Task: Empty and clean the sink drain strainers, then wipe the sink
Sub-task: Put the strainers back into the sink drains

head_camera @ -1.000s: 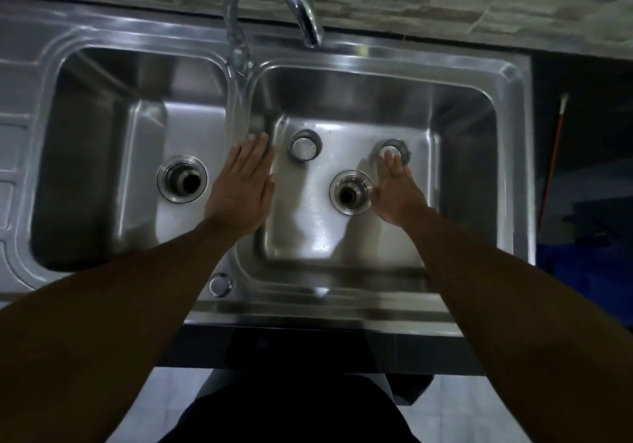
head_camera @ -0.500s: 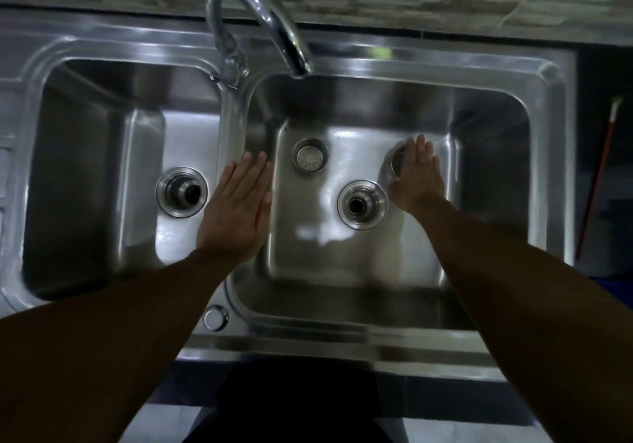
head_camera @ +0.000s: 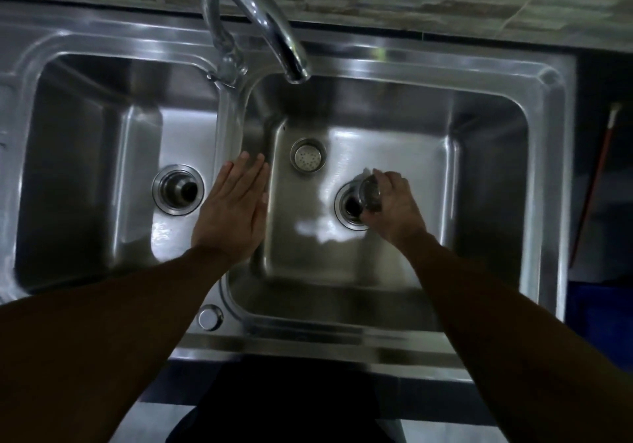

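Note:
A steel double sink (head_camera: pixel 394 66) fills the view. My right hand (head_camera: pixel 397 209) is shut on a round metal strainer (head_camera: pixel 370 192), held tilted just above the open drain (head_camera: pixel 349 208) of the right basin. A second strainer (head_camera: pixel 308 159) lies loose on the right basin floor, perforated face up, behind and left of that drain. The left basin's drain (head_camera: pixel 178 190) stands open with no strainer in it. My left hand (head_camera: pixel 236 203) lies flat, fingers apart, on the divider between the basins.
A curved chrome tap (head_camera: pixel 260 21) arches over the right basin's back left corner. A small round cap (head_camera: pixel 209 317) sits on the front rim. Stone-look tiles run behind the sink. A red-handled stick (head_camera: pixel 596 182) leans at the right, with a blue object below it.
My right hand picked up the strainer from the back right of the basin floor and carried it toward me over the right drain. My left hand stayed on the divider.

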Tool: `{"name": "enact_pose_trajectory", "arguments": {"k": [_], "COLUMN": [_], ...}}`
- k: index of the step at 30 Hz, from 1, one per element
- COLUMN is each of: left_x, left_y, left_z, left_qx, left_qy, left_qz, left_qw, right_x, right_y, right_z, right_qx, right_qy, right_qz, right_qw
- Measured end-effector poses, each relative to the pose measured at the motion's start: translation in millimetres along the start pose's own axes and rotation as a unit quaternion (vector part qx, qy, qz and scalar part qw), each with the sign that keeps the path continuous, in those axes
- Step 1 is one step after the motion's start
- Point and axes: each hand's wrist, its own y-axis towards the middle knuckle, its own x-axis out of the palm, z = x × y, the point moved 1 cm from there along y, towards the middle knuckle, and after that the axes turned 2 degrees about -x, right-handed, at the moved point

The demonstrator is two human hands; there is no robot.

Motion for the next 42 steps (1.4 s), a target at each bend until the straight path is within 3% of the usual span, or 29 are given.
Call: {"name": "enact_pose_trajectory", "arguments": {"k": [5,19,34,42], "left_x": [0.1,0.8,-0.5,4.0], "left_y": [-0.2,-0.1,0.1,-3.8], "left_z": [0.1,-1.1,-0.7,-2.4], "left_qx": [0.004,-0.008,-0.004,0.001], "left_qy": [-0.005,-0.006,-0.021,-0.018], "left_qz": [0.010,-0.010,0.023,0.034], "left_qw": [1.000,1.000,1.000,0.999], "right_x": [19.4,38.2,41.5,41.6], "right_y": [-16.7,-4.0,-27.1,-34.3], "right_z": [-5.6,-7.5,-25.1,-66.8], "right_qx": [0.005,0.010,-0.016,-0.012], "right_qy": [0.039,-0.106,0.010,0.005], "right_qz": [-0.027,-0.061,-0.021,0.003], "right_qw": [0.999,0.992,1.000,1.000]}}
